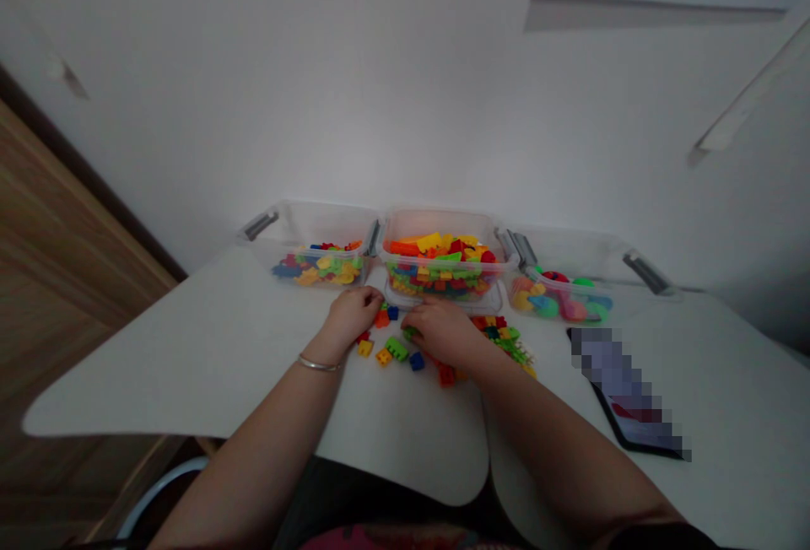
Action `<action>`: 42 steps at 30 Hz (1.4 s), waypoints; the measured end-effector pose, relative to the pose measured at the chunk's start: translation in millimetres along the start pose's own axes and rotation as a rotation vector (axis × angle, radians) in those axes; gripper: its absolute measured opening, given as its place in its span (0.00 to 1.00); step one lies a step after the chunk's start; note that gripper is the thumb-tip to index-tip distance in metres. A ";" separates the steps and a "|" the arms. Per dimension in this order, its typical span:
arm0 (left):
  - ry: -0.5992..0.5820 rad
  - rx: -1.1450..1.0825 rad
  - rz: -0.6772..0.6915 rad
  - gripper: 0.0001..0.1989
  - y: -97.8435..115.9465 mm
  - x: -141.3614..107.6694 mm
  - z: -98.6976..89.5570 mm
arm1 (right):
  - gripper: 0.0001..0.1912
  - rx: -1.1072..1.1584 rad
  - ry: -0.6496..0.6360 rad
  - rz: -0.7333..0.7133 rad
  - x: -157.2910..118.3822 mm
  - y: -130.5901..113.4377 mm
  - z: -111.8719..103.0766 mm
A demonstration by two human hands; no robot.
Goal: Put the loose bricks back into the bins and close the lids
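Note:
My left hand rests in a loose fist at the front of the clear plastic bins, and nothing shows in it. It is nearest to an orange plastic brick and a blue plastic brick. A thin metal bangle circles my left wrist. My right hand curls down with its fingertips on a green plastic brick, which is mostly hidden. Loose yellow, green, blue and red bricks are scattered below my hands, and a heap of mixed bricks lies to the right.
Several clear lidless bins with grey clips stand in a row against the white wall. The left bin and middle bin hold bricks, and the right bin holds rounded pieces. A blurred tablet lies on the white desk.

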State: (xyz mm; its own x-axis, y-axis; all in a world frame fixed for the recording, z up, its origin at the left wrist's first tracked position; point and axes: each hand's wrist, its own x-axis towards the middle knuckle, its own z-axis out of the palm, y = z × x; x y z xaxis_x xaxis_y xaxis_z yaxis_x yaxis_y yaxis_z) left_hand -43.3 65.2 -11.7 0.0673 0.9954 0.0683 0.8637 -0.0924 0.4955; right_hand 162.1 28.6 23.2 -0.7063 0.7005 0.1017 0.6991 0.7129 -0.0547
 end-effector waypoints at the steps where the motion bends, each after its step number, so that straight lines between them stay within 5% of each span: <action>1: 0.001 -0.003 0.000 0.14 -0.5 0.2 0.3 | 0.12 -0.004 -0.001 -0.001 0.1 -0.1 -0.3; 7: -0.006 -0.010 0.004 0.15 -1.9 0.2 0.4 | 0.11 -0.009 0.075 -0.071 -1.7 0.4 -9.6; 12: -0.014 -0.011 0.005 0.15 -0.3 -0.7 -1.2 | 0.13 0.045 0.440 -0.097 -13.0 4.2 -32.5; 17: -0.018 0.001 -0.023 0.14 0.4 -0.5 -1.3 | 0.14 0.008 0.803 0.118 -30.5 21.9 -60.2; 22: -0.021 -0.004 -0.043 0.14 2.8 -1.6 -2.6 | 0.15 0.015 0.983 0.387 -40.3 47.9 -74.0; 34: -0.014 0.010 -0.013 0.14 3.7 -2.3 -3.3 | 0.13 0.020 0.880 0.550 -26.9 78.6 -44.7; 42: -0.030 -0.020 -0.033 0.14 4.5 -2.8 -4.1 | 0.13 0.004 0.773 0.191 -29.9 58.9 -58.9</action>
State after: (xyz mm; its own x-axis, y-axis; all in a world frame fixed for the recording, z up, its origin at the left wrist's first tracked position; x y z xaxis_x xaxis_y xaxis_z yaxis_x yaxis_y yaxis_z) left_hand -41.7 61.9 -6.2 0.0541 0.9982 0.0263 0.8555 -0.0599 0.5143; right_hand 230.9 47.7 75.4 -0.2957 0.5908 0.7507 0.7992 0.5835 -0.1444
